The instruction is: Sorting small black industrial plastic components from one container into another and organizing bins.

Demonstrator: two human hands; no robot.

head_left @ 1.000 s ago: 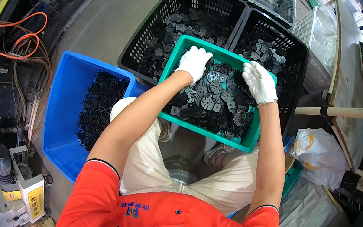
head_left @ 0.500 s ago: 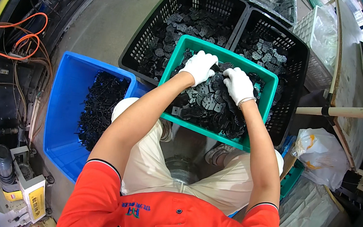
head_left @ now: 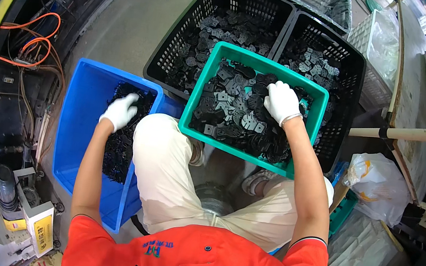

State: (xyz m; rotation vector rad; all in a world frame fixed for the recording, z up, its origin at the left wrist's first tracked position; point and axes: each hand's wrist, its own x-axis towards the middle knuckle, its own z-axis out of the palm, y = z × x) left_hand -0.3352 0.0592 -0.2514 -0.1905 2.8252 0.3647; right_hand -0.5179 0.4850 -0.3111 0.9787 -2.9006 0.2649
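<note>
In a white glove, my left hand (head_left: pixel 119 111) is over the blue bin (head_left: pixel 78 129) at the left, just above a tangle of thin black plastic pieces (head_left: pixel 120 155). Its fingers are blurred, so what they hold, if anything, is unclear. My right hand (head_left: pixel 282 102), gloved too, is inside the green tray (head_left: pixel 198 84), fingers curled down against the flat black and grey plastic parts (head_left: pixel 239 106) heaped there. Whatever sits under those fingertips is hidden. The tray stands in front of my knees, its far side overlapping two black crates.
Behind the tray, the left black crate (head_left: pixel 181 34) and right black crate (head_left: pixel 354 77) hold similar parts. A white crate (head_left: pixel 373 38) with clear plastic stands at far right, near a wooden frame (head_left: pixel 405 133). A plastic bag (head_left: pixel 382 180) lies at the right; machinery (head_left: pixel 3 118) lines the left.
My left hand has left the green tray and swung left to the blue bin. My right hand stays in the tray, having shifted only slightly. The view has moved a little.
</note>
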